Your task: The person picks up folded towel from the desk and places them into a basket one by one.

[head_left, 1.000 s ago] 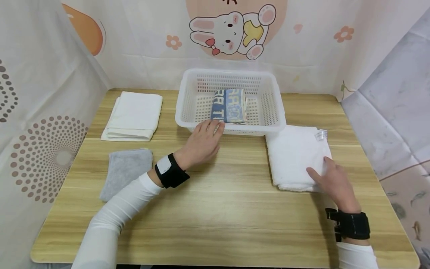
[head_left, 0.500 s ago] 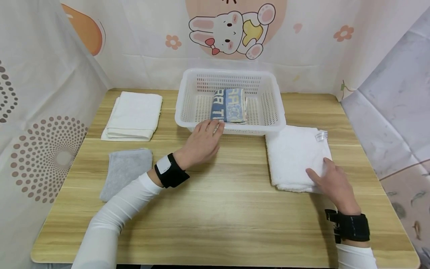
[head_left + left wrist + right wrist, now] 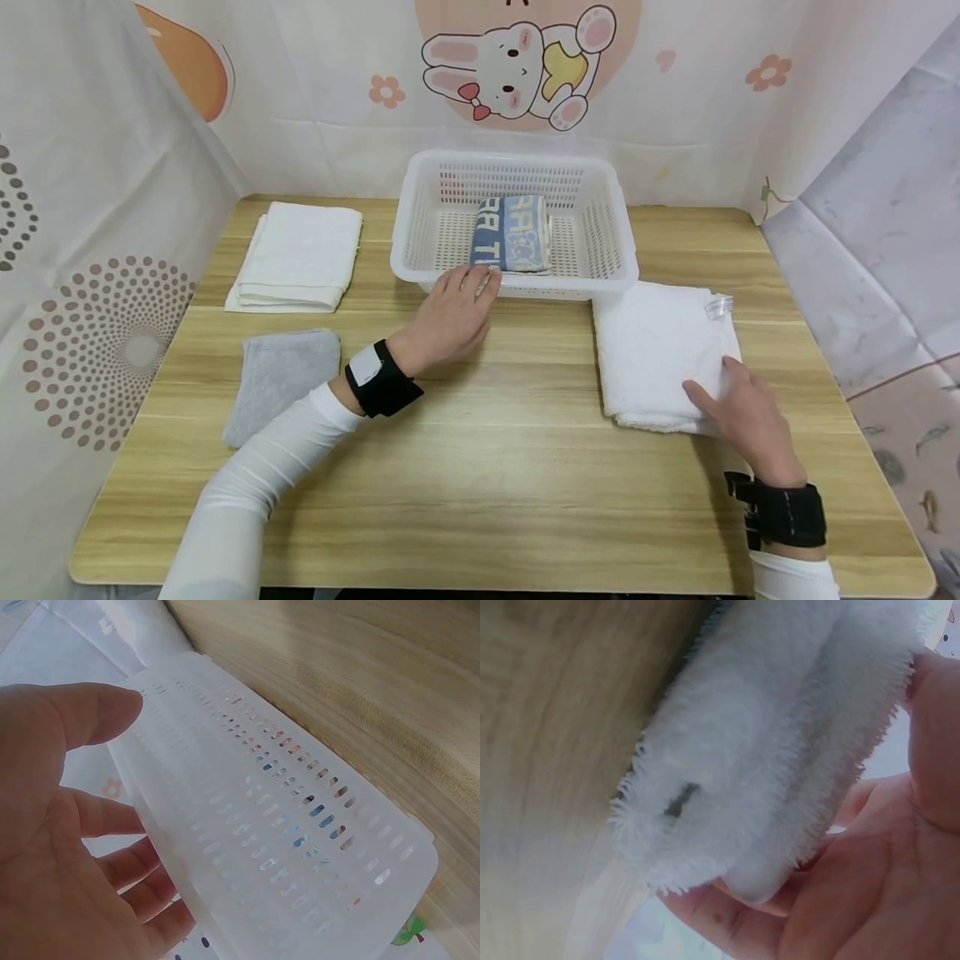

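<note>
A white plastic basket [image 3: 592,287] stands at the back middle, a folded blue patterned towel [image 3: 512,235] inside it. My left hand [image 3: 450,321] is at its front rim; in the left wrist view the fingers hook over the edge of the basket wall [image 3: 292,817], with the thumb on the near side. On the right, a thick folded white towel [image 3: 660,354] with a clear tag lies by the basket's corner. My right hand [image 3: 750,417] grips its near right corner, thumb above. Fingers curl under the fluffy edge [image 3: 765,772] in the right wrist view, their tips partly hidden.
A folded white cloth [image 3: 300,258] lies at the back left. In front of it is a folded grey cloth [image 3: 288,375], partly behind my left forearm. Patterned curtains [image 3: 330,158] hang around the wooden table [image 3: 525,500].
My right hand has shifted very slightly toward the near edge, and the white towel's front edge with it. My left hand and the basket have not visibly moved.
</note>
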A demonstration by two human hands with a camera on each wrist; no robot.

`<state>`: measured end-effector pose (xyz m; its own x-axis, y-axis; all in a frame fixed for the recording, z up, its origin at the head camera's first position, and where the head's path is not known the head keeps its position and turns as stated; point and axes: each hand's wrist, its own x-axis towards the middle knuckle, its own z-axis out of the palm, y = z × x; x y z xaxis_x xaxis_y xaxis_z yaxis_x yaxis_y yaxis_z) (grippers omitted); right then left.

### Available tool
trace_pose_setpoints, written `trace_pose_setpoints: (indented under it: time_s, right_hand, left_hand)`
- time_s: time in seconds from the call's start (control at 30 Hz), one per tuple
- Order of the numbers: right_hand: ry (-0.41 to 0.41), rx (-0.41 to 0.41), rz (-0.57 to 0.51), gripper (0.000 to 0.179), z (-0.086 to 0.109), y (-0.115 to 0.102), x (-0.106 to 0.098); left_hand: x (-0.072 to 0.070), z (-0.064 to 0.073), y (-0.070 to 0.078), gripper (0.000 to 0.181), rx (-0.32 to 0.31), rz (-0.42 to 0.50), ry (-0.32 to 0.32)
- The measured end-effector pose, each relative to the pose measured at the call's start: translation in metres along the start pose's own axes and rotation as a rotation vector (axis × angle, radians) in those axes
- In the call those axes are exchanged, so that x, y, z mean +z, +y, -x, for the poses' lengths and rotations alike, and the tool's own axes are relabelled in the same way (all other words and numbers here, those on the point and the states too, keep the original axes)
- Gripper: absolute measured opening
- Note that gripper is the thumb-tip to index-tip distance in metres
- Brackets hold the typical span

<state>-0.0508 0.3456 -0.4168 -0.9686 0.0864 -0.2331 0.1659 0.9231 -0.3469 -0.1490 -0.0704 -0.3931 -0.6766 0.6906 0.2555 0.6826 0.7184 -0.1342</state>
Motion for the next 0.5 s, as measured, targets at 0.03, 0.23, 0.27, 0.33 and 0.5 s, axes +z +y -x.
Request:
trace_pose_setpoints:
  time_s: [0.03, 0.23, 0.27, 0.33, 0.5]
  right_hand:
    - [-0.002, 0.0, -0.003, 0.091, 0.0006, 0.0, 0.0]
    - [-0.021, 0.013, -0.01, 0.094, 0.0037, 0.0007, -0.0007]
    - [-0.022, 0.015, -0.011, 0.094, 0.0042, 0.0008, -0.0007]
    - [-0.023, 0.019, -0.01, 0.095, 0.0052, 0.0014, -0.0007]
    - [-0.021, 0.023, -0.006, 0.094, 0.0077, 0.0023, 0.0]
  left_hand:
    - [-0.0002, 0.0, 0.0001, 0.064, -0.001, 0.001, 0.0]
    - [-0.0011, 0.0001, 0.0003, 0.063, -0.003, 0.012, -0.003]
    - [-0.0012, 0.0002, 0.0002, 0.063, -0.002, 0.011, -0.004]
    - [-0.0011, 0.0003, 0.0001, 0.063, -0.001, 0.008, -0.003]
    - [-0.0009, 0.0003, -0.0001, 0.064, 0.003, 0.003, 0.001]
